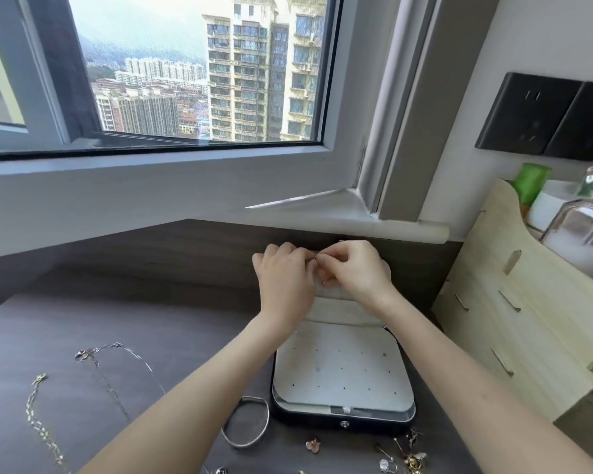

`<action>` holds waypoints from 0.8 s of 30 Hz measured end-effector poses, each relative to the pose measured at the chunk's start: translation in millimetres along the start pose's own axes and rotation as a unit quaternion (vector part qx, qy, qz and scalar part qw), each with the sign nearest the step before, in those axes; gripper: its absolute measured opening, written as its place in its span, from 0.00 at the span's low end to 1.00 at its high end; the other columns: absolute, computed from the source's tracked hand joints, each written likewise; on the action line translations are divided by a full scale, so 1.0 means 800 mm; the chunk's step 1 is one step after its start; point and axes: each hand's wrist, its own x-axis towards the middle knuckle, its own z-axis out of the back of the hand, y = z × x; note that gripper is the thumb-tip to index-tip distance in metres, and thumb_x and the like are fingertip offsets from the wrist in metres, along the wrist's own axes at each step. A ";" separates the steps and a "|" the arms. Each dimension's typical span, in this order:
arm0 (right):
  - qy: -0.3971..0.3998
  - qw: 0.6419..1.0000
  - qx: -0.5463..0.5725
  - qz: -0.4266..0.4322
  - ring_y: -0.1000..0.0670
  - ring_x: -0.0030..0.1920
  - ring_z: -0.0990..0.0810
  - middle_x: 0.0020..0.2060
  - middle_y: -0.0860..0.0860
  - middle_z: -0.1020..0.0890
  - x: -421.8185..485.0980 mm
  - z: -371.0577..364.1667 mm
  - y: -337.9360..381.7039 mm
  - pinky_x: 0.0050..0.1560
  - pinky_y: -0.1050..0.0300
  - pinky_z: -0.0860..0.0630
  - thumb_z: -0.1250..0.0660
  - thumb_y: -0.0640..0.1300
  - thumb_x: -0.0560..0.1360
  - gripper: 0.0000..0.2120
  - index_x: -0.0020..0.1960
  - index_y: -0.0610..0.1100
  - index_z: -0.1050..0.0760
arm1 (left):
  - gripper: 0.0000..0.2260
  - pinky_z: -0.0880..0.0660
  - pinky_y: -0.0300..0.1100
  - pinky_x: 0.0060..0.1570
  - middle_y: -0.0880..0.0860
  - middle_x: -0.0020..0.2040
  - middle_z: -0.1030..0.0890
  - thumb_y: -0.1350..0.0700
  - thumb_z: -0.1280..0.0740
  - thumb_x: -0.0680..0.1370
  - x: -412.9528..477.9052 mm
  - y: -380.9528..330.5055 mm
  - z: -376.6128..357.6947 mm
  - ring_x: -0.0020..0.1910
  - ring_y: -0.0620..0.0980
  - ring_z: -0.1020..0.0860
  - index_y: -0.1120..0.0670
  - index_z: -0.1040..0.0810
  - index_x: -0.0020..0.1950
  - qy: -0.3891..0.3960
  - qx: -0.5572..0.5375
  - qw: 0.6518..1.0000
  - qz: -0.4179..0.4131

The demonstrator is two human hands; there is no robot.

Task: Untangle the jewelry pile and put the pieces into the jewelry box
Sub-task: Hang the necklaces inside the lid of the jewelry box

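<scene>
A dark jewelry box point(343, 367) lies open on the dark table, its pale perforated panel facing up and its lid standing at the back. Above the lid, my left hand point(285, 282) and my right hand point(356, 268) meet fingertip to fingertip and pinch a small thin metal piece point(314, 257) between them. A silver bangle point(245, 422) lies left of the box. A thin silver chain point(117, 350) and a gold chain point(38, 415) lie further left. Small earrings and charms point(404, 453) are scattered in front of the box.
A light wooden organiser point(514, 316) with bottles stands close on the right. A window sill point(322, 213) and a dark back panel run behind the box. Black wall sockets point(541, 118) sit high on the right.
</scene>
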 end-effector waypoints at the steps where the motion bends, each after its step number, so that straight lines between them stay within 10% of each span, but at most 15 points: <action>1: -0.019 1.000 0.000 -0.003 0.46 0.38 0.18 0.36 0.41 0.16 -0.002 -0.003 -0.002 0.38 0.64 0.25 0.34 0.39 0.75 0.08 0.43 0.38 0.17 | 0.10 0.46 0.44 0.41 0.53 0.34 0.21 0.53 0.37 0.72 0.000 -0.001 0.001 0.36 0.57 0.26 0.53 0.17 0.38 0.001 0.016 1.000 0.001; 6: -0.106 0.994 -0.013 -0.012 0.44 0.37 0.18 0.31 0.44 0.17 0.002 -0.010 -0.018 0.46 0.48 0.22 0.32 0.38 0.71 0.08 0.35 0.38 0.19 | 0.09 0.46 0.45 0.38 0.50 0.27 0.24 0.52 0.33 0.68 0.001 0.002 0.003 0.29 0.55 0.28 0.53 0.20 0.29 -0.016 0.067 0.998 -0.014; 15: -0.175 0.959 -0.221 0.011 0.42 0.49 0.20 0.45 0.43 0.16 0.004 -0.030 -0.018 0.48 0.52 0.29 0.39 0.43 0.78 0.10 0.49 0.38 0.20 | 0.12 0.48 0.44 0.38 0.51 0.23 0.29 0.55 0.34 0.64 0.009 -0.014 0.004 0.29 0.51 0.39 0.55 0.31 0.22 -0.028 0.109 0.993 0.023; 24: -0.075 0.981 -0.174 0.033 0.46 0.45 0.21 0.39 0.46 0.17 -0.012 -0.024 -0.017 0.47 0.55 0.27 0.36 0.38 0.74 0.08 0.41 0.39 0.19 | 0.15 0.43 0.44 0.35 0.50 0.24 0.33 0.54 0.26 0.61 -0.006 0.004 0.013 0.29 0.50 0.41 0.52 0.31 0.20 0.003 0.196 0.975 -0.099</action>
